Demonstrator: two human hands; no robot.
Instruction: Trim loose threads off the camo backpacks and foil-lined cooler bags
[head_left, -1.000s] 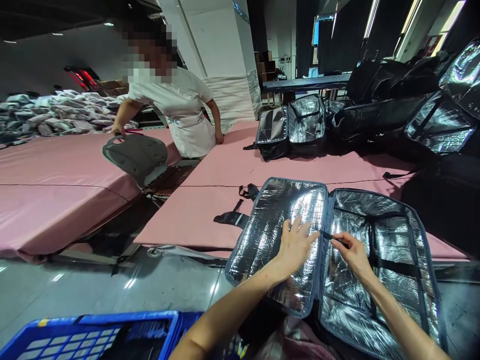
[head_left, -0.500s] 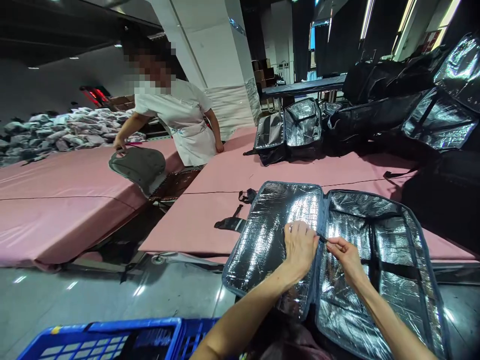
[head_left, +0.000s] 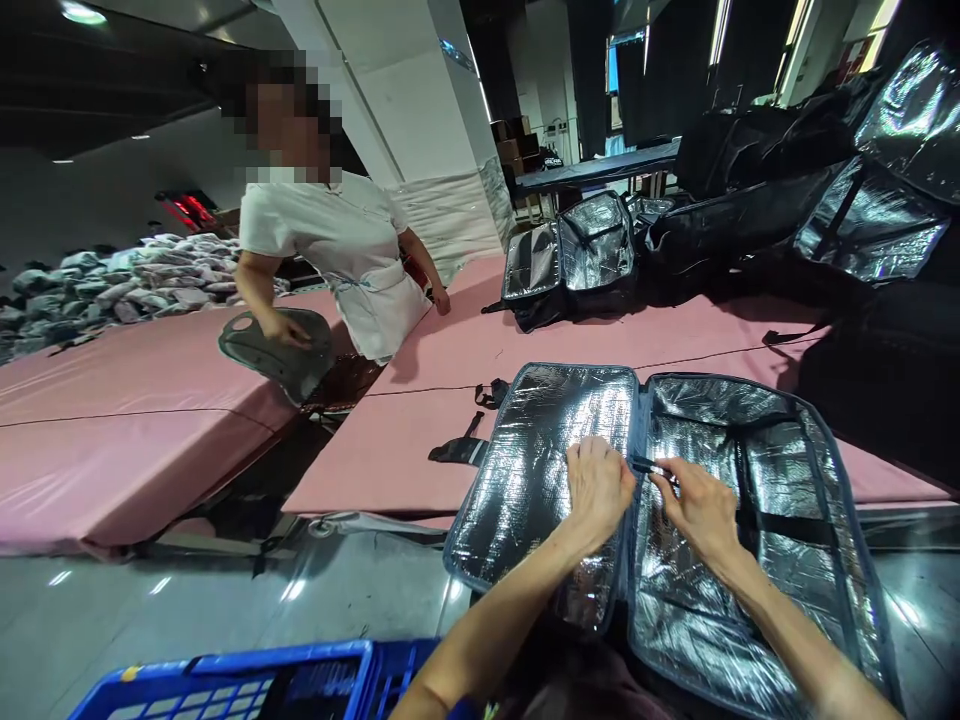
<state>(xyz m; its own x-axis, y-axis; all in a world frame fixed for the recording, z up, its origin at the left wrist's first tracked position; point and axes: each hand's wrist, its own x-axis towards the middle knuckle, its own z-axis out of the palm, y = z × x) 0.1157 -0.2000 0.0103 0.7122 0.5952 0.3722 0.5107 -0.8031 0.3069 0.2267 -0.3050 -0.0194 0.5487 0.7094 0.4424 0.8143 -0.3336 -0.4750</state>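
Note:
An insulated bag with shiny silver lining lies unfolded in front of me, its flat panel on the left and its deeper compartment on the right. My left hand rests on the flat panel beside the middle seam, fingers curled closed; what they pinch is hidden. Just across the seam, my right hand is closed, with thumb and fingers pinching a small, thin dark piece with a shiny part. That piece reaches toward my left fingertips. Its exact kind is too small to make out. Dark straps cross the inside of the compartment.
The bag lies on a pink-covered table, with black straps out to its left. More silver-lined bags stand behind. A blue crate is below left. Across the gap, a co-worker touches a grey-green panel.
My right hand has shifted slightly right and turned, still pinching the dark piece. My left hand stays nearly in place. The co-worker's hand has moved from the panel's far end to its middle.

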